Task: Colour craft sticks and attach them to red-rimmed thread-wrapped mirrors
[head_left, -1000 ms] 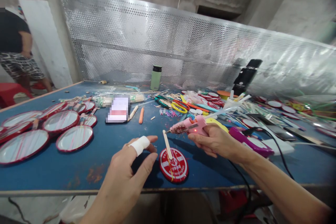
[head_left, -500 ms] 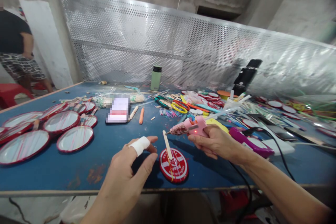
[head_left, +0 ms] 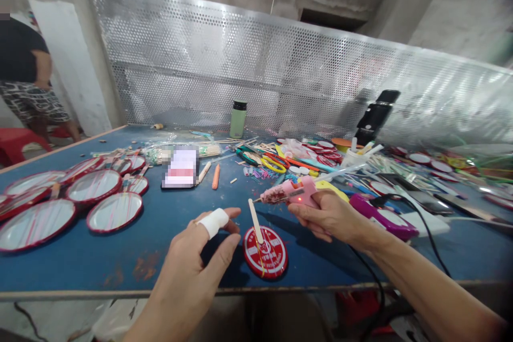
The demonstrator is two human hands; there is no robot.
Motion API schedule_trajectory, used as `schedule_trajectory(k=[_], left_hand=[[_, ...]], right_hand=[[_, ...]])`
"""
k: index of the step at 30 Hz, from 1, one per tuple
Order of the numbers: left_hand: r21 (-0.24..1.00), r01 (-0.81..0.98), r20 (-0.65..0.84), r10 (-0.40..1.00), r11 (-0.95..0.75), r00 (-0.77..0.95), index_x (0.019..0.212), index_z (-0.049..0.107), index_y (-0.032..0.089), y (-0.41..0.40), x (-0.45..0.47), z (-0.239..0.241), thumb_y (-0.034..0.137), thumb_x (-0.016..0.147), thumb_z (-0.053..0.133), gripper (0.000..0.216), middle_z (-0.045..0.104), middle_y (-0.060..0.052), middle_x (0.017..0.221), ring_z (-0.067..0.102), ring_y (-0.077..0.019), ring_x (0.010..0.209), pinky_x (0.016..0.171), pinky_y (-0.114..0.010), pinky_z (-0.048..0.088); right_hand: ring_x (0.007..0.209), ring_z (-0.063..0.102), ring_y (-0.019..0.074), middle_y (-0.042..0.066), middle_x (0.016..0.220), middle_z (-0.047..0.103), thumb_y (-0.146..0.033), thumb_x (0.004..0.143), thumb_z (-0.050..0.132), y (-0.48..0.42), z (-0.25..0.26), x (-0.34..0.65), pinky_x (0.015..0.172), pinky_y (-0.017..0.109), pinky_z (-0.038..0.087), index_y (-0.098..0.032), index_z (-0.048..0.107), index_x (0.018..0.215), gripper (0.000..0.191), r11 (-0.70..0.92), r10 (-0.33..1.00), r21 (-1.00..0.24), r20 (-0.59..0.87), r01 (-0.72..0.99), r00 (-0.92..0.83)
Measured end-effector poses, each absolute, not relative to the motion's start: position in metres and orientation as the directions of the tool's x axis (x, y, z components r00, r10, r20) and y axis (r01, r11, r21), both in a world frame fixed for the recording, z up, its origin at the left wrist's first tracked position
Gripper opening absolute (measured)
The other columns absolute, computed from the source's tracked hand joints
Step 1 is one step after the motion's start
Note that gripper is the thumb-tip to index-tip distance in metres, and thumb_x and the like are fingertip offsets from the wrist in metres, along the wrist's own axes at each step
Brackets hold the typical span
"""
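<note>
My right hand (head_left: 326,215) is wrapped round a pink hot glue gun (head_left: 298,192), its small light glowing red. The gun's nozzle points left, close by the upper end of a wooden craft stick (head_left: 255,220). That stick's lower end lies on a round red disc with white print (head_left: 266,262), flat on the table. Left of the disc, my left hand (head_left: 204,251) is held with fingers apart and nothing in them. White tape (head_left: 214,223) wraps one of its fingers.
Several red-rimmed round mirrors (head_left: 114,212) lie at the left. A phone (head_left: 181,168), an orange stick (head_left: 216,177) and a green bottle (head_left: 238,119) are farther back. Scissors (head_left: 274,163), a purple device (head_left: 382,217) and cables crowd the right. A person (head_left: 24,64) stands far left.
Almost everything is as it was. The glue gun's tip has shifted very slightly beside the stick's upper end; my left hand has stayed in place.
</note>
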State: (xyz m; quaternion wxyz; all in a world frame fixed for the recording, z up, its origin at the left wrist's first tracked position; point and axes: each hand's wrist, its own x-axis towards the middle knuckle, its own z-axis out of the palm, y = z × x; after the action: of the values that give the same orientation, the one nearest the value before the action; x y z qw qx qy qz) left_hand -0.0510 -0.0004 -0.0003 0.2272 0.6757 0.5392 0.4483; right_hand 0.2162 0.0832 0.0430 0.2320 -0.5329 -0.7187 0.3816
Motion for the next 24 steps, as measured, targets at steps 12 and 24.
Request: schedule_trajectory(k=[12, 24], left_hand=[[0.799, 0.520, 0.337, 0.941, -0.301, 0.026, 0.129, 0.063, 0.026, -0.001, -0.050, 0.000, 0.046, 0.095, 0.050, 0.042, 0.076, -0.003, 0.109, 0.067, -0.0242, 0.104, 0.094, -0.042, 0.049], [0.400, 0.824, 0.431, 0.875, -0.402, 0.218, 0.093, 0.069, 0.018, 0.050, -0.083, 0.058, 0.030, 0.089, 0.052, 0.020, 0.076, -0.012, 0.111, 0.069, -0.0288, 0.101, 0.089, -0.039, 0.050]], right_hand=[[0.032, 0.040, 0.0053, -0.005, 0.047, 0.046, -0.065, 0.081, 0.065, 0.083, 0.039, 0.215, 0.032, 0.018, 0.026, -0.017, 0.053, 0.064, 0.052, 0.157, 0.940, -0.799, -0.059, 0.581, -0.335], [0.047, 0.059, 0.0142, 0.002, 0.064, 0.069, -0.042, 0.092, 0.060, 0.053, 0.069, 0.233, 0.044, 0.023, 0.050, -0.021, 0.073, 0.116, 0.034, 0.482, 0.869, -0.691, 0.296, 0.539, -0.397]])
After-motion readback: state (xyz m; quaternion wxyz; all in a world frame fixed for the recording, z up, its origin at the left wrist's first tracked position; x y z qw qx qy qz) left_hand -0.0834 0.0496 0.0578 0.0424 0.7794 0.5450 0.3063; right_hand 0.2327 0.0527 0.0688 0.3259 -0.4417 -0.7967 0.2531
